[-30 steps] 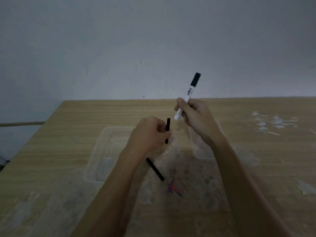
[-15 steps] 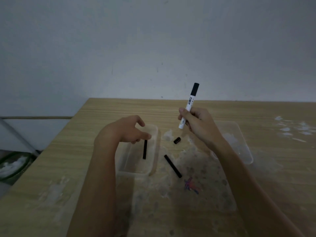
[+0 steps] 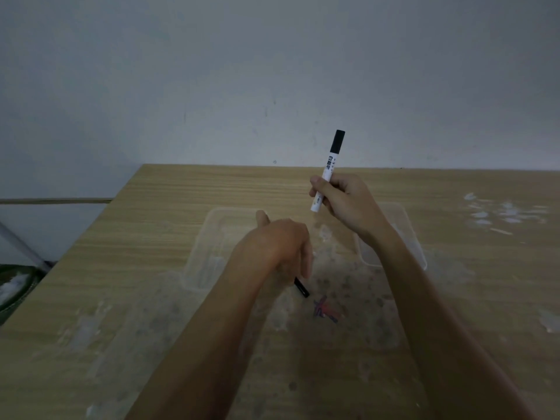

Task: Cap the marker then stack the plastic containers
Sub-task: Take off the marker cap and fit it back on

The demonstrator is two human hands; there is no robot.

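Note:
My right hand (image 3: 348, 204) holds a white marker (image 3: 328, 172) upright above the table, black end up. My left hand (image 3: 278, 244) reaches down, palm down, its fingertips on the upper part of a thin black stick (image 3: 302, 288) that lies on the table. Only the stick's lower end shows, and the grip is hidden. A clear plastic container (image 3: 203, 237) stands to the left of that hand. A second clear container (image 3: 409, 234) sits partly behind my right forearm.
The wooden table (image 3: 151, 225) ends at a grey wall at the back and drops off on the left. Red and blue scribbles (image 3: 324, 309) mark the worn patch in front of the stick. White smears (image 3: 503, 212) lie far right.
My left hand let a black stick drop into the left container, then swung right and down onto the stick on the table. It now covers the small black cap. The marker stayed up.

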